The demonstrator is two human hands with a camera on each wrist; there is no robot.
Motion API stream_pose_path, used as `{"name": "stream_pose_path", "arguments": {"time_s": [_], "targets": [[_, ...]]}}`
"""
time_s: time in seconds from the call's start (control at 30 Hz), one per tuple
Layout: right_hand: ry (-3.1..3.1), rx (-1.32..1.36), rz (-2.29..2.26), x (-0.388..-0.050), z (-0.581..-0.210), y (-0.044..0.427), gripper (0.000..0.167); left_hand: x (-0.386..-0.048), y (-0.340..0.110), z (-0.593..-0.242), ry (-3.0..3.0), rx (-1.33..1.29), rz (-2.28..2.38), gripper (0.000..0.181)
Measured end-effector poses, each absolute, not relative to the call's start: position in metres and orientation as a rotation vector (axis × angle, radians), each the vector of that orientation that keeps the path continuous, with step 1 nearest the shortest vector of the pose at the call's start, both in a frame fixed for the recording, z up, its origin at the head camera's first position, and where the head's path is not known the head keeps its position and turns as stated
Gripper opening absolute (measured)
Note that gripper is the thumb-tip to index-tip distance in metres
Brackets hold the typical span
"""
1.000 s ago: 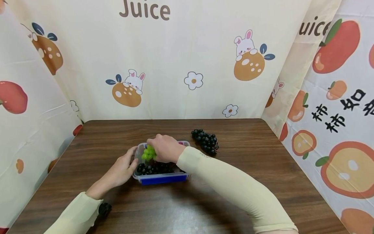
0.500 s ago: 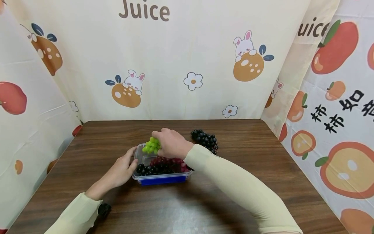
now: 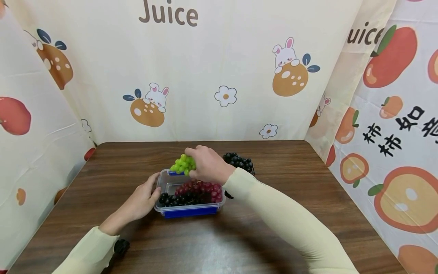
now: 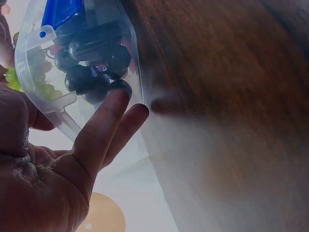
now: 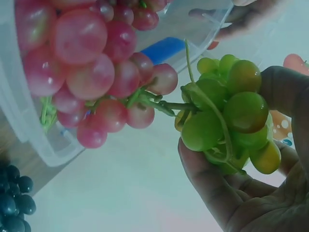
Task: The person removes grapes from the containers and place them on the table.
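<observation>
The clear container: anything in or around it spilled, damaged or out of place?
Nothing looks spilled or damaged. One black bunch seems out of place: it lies on the table, while red grapes sit inside the container.

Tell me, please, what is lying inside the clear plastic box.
Black grapes and red grapes lie inside the box. In the head view, the right hand, holding green grapes, hides the box's far right corner; what is beneath those inside grapes is covered too.
</observation>
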State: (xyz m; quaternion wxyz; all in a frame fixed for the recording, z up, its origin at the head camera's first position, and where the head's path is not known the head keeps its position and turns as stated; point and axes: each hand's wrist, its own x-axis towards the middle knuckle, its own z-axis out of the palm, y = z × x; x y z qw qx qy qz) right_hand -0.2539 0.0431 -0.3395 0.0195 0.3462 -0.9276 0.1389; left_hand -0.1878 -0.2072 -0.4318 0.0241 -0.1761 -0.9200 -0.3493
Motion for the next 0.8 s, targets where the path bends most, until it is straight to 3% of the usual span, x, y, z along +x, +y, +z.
{"name": "stream_pose_path", "arguments": {"time_s": [0.27,0.5,0.8], "targets": [[-2.873,1.003,0.464,-0.255,-0.333,0.054,0.042,-0.187,-0.207,-0.430,-2.860,-0.537,-1.085,0.053],[-2.829,0.966,0.505,-0.257,-0.328,0.066,0.031,-0.186,-0.206,-0.430,-2.847,-0.538,-1.081,0.053],[-2.836,0.886,0.528,-0.261,-0.319,0.082,0.031,-0.185,-0.206,-0.430,-2.858,-0.536,-1.104,0.054]]}}
